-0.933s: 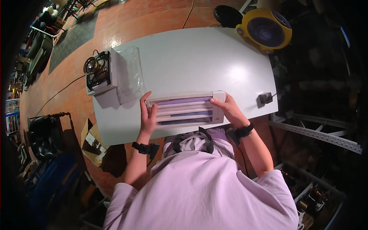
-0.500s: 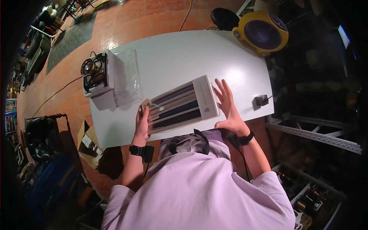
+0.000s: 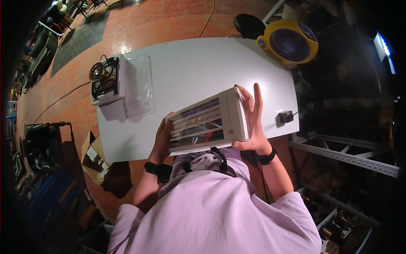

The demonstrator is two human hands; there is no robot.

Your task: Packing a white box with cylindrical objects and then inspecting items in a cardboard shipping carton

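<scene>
Above white counter (image 3: 190, 63), I gripped windowed box (image 3: 207, 123): left hand (image 3: 161, 137) and right hand (image 3: 250, 120) clasping opposite ends; best kept level, grip even.

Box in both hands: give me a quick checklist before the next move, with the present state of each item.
1. Left hand on the box: ok, it grips the left end.
2. Right hand on the box: ok, fingers wrap the right end.
3. Box level: not ok, its right end is tilted up.
4. Table space beyond the box: ok, bare white surface.
5. Clear plastic cover and fan unit apart from the box: ok, both sit at the table's left end.
6. Box sealed or open: cannot tell.
</scene>
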